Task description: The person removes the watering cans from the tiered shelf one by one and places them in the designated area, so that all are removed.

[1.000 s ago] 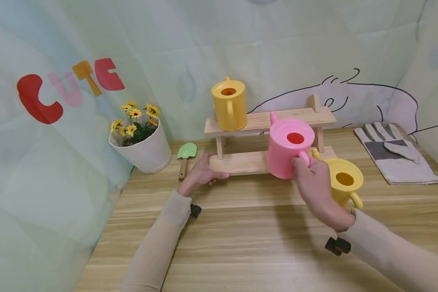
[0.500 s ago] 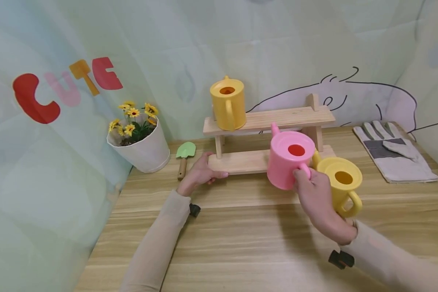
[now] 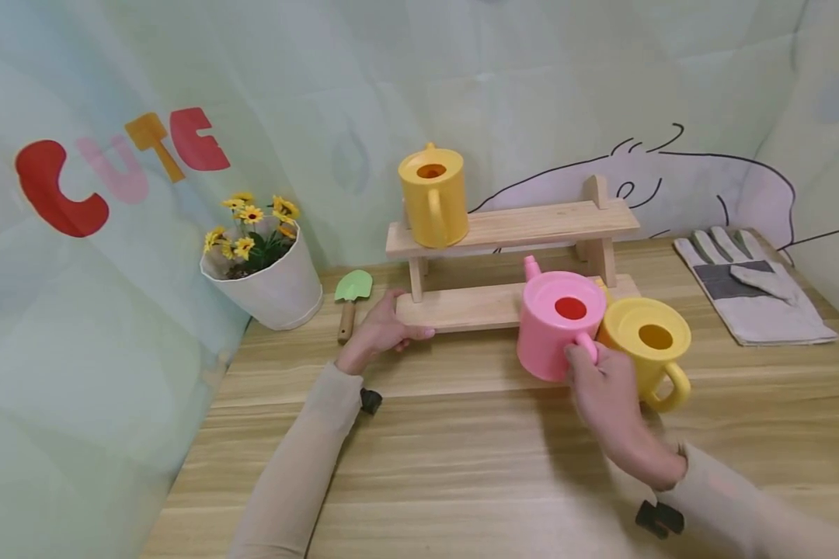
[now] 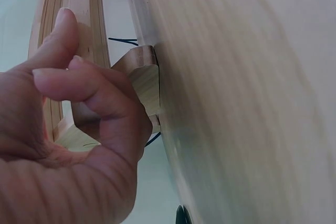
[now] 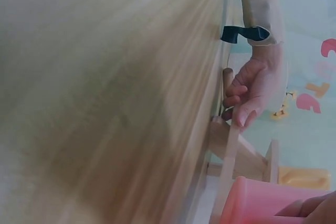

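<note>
My right hand (image 3: 611, 407) grips the handle of a pink watering can (image 3: 555, 338), held upright in front of the wooden two-tier shelf (image 3: 461, 309). In the right wrist view, the pink can (image 5: 260, 198) appears off the tabletop. My left hand (image 3: 383, 326) holds the left end of the lower board, its thumb along the front; the left wrist view shows the fingers (image 4: 118, 114) curled at the board. A yellow watering can (image 3: 433, 198) stands on the upper tier's left. A second yellow watering can (image 3: 646, 338) is just right of the pink one, partly behind my right hand.
Left of the shelf are a white pot (image 3: 273, 287) with yellow flowers and a small green trowel (image 3: 353, 287) with a wooden handle. At the right lies a pair of work gloves (image 3: 755, 287). A printed curtain hangs behind the wooden table (image 3: 426, 466).
My right hand has brought the pink watering can down and nearer to me, away from the upper tier. My left hand keeps its hold on the shelf.
</note>
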{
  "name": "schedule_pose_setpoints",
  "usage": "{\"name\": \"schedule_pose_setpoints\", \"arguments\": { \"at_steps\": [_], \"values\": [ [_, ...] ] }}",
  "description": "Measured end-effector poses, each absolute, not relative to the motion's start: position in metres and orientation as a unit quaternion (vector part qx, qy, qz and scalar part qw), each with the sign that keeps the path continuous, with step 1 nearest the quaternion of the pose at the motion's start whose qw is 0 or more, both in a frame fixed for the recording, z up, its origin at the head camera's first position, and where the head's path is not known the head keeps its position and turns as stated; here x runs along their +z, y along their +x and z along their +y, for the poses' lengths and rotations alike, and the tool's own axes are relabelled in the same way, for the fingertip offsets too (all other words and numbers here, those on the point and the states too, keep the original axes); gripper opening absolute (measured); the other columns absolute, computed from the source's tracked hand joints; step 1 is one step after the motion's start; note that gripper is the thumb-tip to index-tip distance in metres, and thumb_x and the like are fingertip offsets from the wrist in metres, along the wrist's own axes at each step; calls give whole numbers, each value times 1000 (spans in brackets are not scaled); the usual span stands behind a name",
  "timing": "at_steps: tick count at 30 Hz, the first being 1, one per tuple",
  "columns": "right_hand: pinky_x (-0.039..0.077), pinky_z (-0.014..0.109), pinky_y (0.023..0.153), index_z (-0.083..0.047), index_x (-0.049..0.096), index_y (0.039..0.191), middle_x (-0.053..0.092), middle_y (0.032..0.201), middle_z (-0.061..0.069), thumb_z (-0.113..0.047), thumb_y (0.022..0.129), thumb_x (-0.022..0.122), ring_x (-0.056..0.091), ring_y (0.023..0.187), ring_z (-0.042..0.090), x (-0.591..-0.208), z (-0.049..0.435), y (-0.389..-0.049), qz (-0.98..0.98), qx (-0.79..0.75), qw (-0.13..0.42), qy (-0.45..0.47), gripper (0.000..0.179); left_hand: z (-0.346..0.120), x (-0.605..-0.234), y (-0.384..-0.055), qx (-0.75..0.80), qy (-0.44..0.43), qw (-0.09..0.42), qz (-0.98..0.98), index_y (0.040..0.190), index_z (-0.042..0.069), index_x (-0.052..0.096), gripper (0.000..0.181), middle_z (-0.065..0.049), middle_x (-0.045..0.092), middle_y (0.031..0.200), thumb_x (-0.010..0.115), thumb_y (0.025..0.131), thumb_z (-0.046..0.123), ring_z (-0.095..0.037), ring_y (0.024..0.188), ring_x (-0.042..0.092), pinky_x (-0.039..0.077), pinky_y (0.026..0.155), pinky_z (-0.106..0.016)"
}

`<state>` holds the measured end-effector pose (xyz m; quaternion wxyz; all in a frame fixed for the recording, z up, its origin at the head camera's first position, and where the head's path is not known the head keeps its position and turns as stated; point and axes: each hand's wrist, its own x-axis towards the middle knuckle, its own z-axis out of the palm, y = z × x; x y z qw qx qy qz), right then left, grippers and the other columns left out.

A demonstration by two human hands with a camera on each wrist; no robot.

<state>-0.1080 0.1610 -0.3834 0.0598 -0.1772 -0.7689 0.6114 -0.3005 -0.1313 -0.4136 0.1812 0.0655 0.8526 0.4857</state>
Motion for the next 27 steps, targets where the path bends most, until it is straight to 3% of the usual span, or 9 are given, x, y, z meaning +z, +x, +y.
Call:
{"name": "schedule_pose_setpoints", "arguments": {
  "at_steps": [5, 27],
  "values": [
    [39, 28, 49, -6, 56, 80, 51, 62, -2, -30, 114, 48, 47, 56, 17, -388, 163, -105, -776, 604, 40, -177, 43, -132, -415, -302, 490, 64, 182, 850, 166, 6, 29, 103, -13, 61, 107, 94, 87, 16, -13, 60, 53, 47, 55, -24],
    [35, 27, 45, -5, 55, 72, 49, 59, 1, -22, 111, 52, 44, 53, 16, -419, 159, -93, -782, 592, 79, -180, 43, -132, -414, -302, 490, 65, 187, 849, 166, 6, 27, 104, -15, 60, 109, 94, 87, 15, -12, 57, 52, 46, 54, -23]
  ]
}}
